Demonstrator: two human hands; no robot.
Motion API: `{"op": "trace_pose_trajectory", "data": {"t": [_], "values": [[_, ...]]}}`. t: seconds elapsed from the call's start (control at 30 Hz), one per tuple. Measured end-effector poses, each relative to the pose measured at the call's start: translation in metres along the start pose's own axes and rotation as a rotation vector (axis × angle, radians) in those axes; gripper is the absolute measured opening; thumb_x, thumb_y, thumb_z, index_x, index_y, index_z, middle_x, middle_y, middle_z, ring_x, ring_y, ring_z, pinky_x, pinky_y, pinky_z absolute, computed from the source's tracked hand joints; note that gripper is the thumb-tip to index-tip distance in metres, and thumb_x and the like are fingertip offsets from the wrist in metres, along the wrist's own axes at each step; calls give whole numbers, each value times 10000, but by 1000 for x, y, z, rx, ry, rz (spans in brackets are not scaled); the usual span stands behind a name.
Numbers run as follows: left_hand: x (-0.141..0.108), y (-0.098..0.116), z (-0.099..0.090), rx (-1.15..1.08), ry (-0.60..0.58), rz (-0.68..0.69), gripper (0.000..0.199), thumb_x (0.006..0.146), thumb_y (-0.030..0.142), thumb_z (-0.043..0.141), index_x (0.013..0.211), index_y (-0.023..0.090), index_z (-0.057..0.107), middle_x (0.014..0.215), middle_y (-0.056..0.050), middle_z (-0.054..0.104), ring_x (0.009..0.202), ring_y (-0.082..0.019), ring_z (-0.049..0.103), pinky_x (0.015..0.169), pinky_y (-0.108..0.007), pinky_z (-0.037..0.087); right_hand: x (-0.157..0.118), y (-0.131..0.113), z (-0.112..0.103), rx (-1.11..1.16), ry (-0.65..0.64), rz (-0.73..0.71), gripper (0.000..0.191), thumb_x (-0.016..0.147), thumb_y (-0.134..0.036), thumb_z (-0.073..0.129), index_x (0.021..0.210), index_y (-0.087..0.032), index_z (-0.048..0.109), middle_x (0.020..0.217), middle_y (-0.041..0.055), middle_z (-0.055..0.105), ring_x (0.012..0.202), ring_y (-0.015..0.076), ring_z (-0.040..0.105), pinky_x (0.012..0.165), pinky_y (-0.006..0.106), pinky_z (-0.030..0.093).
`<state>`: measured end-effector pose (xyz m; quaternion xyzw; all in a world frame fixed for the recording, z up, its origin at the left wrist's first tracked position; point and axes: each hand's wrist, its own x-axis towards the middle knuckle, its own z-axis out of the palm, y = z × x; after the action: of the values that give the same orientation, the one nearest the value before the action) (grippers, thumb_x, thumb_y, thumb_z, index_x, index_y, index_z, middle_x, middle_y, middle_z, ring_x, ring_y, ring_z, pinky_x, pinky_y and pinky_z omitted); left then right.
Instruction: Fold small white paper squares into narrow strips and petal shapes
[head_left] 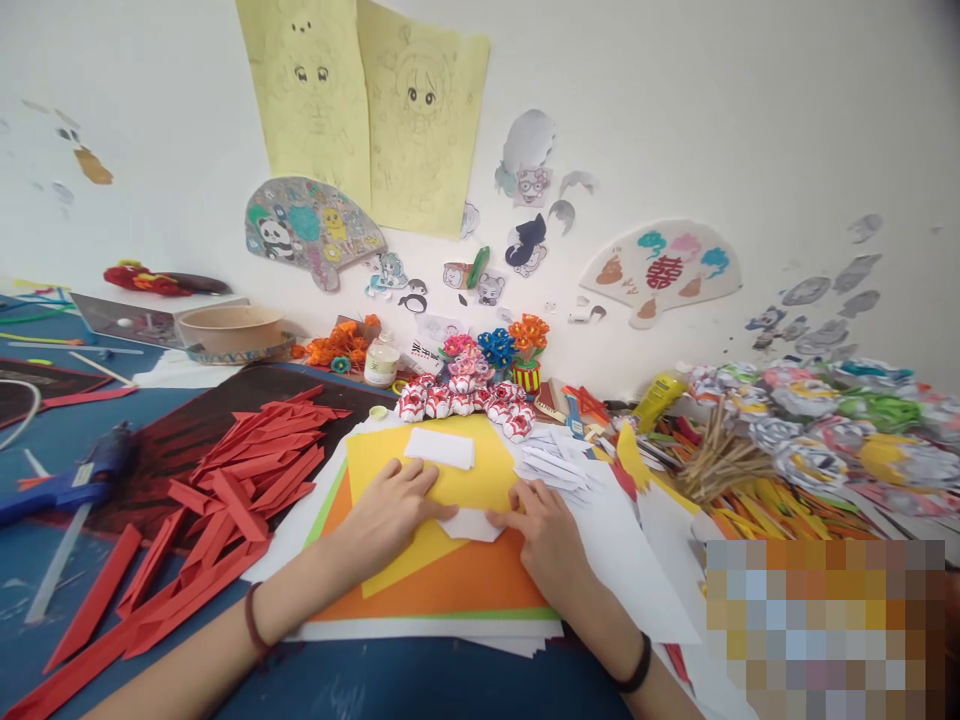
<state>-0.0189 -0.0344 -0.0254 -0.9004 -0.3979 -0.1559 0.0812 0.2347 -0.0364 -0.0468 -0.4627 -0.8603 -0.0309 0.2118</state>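
Observation:
A small white piece of folded paper [471, 525] with slanted corners lies in front of me. My left hand [397, 505] has its thumb on the paper's left end, and its other fingers rest bent on the yellow sheet [472, 487]. At the opposite end, my right hand [551, 535] grips the paper with thumb and curled fingers. A white stack of small paper pieces [440, 449] sits just beyond my left fingertips. Beneath the yellow sheet is an orange sheet [450, 590], with green and white sheets under that.
Folded red paper strips [240, 490] are heaped on the left, beside a blue glue gun [82, 475]. Small red-and-white paper pieces [465, 398] and a flower pot [527, 376] stand behind the sheets. Paper flowers [817, 420] are piled at the right, near white paper strips [555, 460].

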Motion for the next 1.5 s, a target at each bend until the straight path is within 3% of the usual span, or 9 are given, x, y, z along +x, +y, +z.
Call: {"op": "trace_pose_trajectory", "data": {"t": [0.17, 0.33, 0.53, 0.7, 0.83, 1.0, 1.27, 1.4, 1.5], "values": [[0, -3, -3, -81, -42, -38, 488, 866, 18, 501, 1141, 389, 660, 873, -31, 526, 876, -188, 474, 690, -315, 261, 0, 3, -2, 129, -31, 140, 674, 688, 136, 433, 953, -397, 750, 874, 36, 551, 841, 209, 463, 714, 330, 354], [2, 1, -6, -96, -14, -19, 394, 872, 80, 505, 1057, 373, 694, 895, -30, 553, 875, -189, 487, 722, -327, 289, -1, 2, 1, 167, -11, 137, 645, 675, 139, 423, 910, -360, 758, 862, 36, 544, 830, 202, 460, 700, 318, 343], [13, 3, 0, 105, -11, 334, 171, 901, 149, 535, 905, 200, 699, 1125, -69, 626, 1041, -230, 480, 831, -363, 314, 3, -2, 1, 62, 30, -135, 380, 763, 65, 495, 902, -214, 713, 978, 59, 586, 905, 213, 460, 761, 343, 340], [18, 0, 2, 166, -6, 476, 170, 918, 174, 538, 882, 193, 703, 1237, -41, 629, 1085, -220, 469, 874, -359, 303, 5, 3, 2, 39, 36, -159, 378, 743, 67, 496, 898, -214, 694, 1013, 57, 586, 928, 210, 465, 767, 338, 338], [20, 1, 2, 133, -1, 468, 144, 887, 145, 570, 867, 185, 706, 1179, -53, 663, 1001, -211, 482, 821, -352, 315, 4, 0, 4, -19, 69, -191, 367, 743, 60, 476, 908, -197, 681, 1044, 77, 585, 941, 225, 458, 778, 349, 340], [19, 2, -1, 57, -39, 406, 165, 868, 121, 564, 912, 195, 705, 1068, -82, 690, 934, -214, 488, 801, -348, 324, 4, -5, 3, -57, 85, -228, 492, 750, 73, 447, 1084, -212, 668, 1090, 90, 580, 947, 232, 453, 782, 355, 340], [16, -2, -8, -105, -98, 297, 302, 783, 3, 519, 916, 194, 712, 1094, -78, 700, 978, -231, 502, 814, -379, 327, 8, -4, 1, 99, 13, -67, 419, 798, 50, 488, 939, -262, 728, 957, 50, 565, 905, 208, 462, 775, 337, 350], [15, -2, -7, -279, -63, 148, 409, 742, -43, 493, 922, 250, 715, 1076, 13, 713, 965, -194, 511, 843, -347, 331, 8, -3, 4, 248, 40, -7, 454, 815, 66, 450, 899, -266, 746, 946, 41, 548, 876, 190, 474, 768, 319, 381], [16, 2, -3, -373, 14, -11, 279, 843, 73, 491, 924, 244, 696, 1077, 13, 697, 979, -192, 514, 843, -333, 343, 8, -4, 3, 337, 49, 23, 489, 785, 100, 423, 863, -256, 749, 946, 35, 552, 885, 184, 482, 776, 312, 394]]}}
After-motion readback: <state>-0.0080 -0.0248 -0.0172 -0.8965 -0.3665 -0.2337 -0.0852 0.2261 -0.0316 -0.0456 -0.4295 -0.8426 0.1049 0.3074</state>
